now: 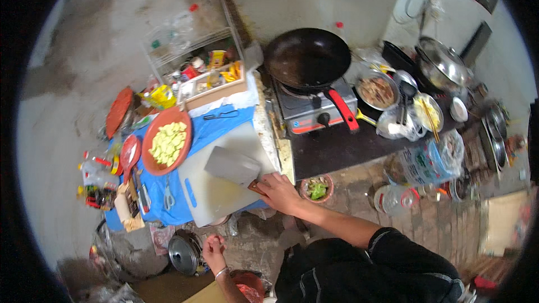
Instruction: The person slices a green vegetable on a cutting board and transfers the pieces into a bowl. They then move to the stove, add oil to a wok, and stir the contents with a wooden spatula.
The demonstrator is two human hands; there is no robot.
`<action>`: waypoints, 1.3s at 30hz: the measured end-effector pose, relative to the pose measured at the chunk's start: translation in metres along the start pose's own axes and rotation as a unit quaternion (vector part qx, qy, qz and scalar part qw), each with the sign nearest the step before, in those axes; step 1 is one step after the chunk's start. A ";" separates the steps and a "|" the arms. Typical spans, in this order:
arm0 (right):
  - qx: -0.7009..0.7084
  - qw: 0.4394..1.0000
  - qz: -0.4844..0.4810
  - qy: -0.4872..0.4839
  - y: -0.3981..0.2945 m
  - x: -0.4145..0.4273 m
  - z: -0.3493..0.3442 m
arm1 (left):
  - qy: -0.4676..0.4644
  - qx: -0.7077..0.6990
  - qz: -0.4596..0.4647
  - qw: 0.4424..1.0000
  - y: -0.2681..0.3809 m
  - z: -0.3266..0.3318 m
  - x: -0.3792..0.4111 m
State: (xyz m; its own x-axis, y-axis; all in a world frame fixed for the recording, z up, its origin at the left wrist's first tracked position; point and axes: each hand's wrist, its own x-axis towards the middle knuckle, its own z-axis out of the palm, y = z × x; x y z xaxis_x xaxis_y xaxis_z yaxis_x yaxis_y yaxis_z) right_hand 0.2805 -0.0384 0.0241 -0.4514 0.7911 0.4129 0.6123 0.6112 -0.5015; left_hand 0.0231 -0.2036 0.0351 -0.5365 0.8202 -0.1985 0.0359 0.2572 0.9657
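Observation:
My right hand (280, 193) is on the wooden handle of a cleaver (233, 164), fingers around its end. The cleaver's broad blade lies over a white plastic cutting board (236, 202), which has a blue grip slot along its left side. Below the board's near edge, my left hand (214, 250) hangs away from the table with its fingers curled; whether anything is in it is not clear. Left of the board, an orange-brown plastic bowl (188, 128) holds cut pale-green vegetable pieces (168, 143). Scissors (169, 198) lie on the blue table cover (158, 214) beside the board.
A black wok (309, 57) with a red handle sits on a portable gas stove (303, 115). Dishes of meat (377, 91) and yellow food (427, 111) stand to its right. A condiment rack (214, 101) is behind the board. Bottles (97, 172) crowd the left edge; a scrap bowl (317, 188) sits lower down.

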 end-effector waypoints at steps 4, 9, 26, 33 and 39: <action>0.050 0.991 0.107 0.056 0.031 -0.032 -0.034 | -0.060 0.030 0.052 0.996 0.051 0.063 0.054; -0.007 0.917 0.396 0.045 0.071 -0.136 -0.086 | -0.251 0.017 0.124 0.960 0.092 0.141 0.095; -0.054 0.681 0.620 0.386 0.228 -0.388 -0.216 | -0.388 0.176 0.169 0.889 0.082 0.311 0.045; -0.176 0.710 0.594 0.335 0.477 -0.486 -0.325 | -0.324 0.246 0.055 0.912 0.052 0.367 -0.018; -0.278 0.757 0.590 0.037 0.608 -0.525 -0.375 | -0.251 0.337 0.070 0.905 0.041 0.395 -0.046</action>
State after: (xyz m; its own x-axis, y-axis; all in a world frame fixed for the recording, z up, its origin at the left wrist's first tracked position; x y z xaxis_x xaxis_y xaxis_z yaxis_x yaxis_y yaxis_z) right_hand 1.1334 -0.0918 -0.2124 0.6476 0.7616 -0.0218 0.7491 -0.6417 -0.1644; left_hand 0.3820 -0.0294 0.0173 -0.0418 0.9542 -0.2963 0.6703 0.2467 0.6999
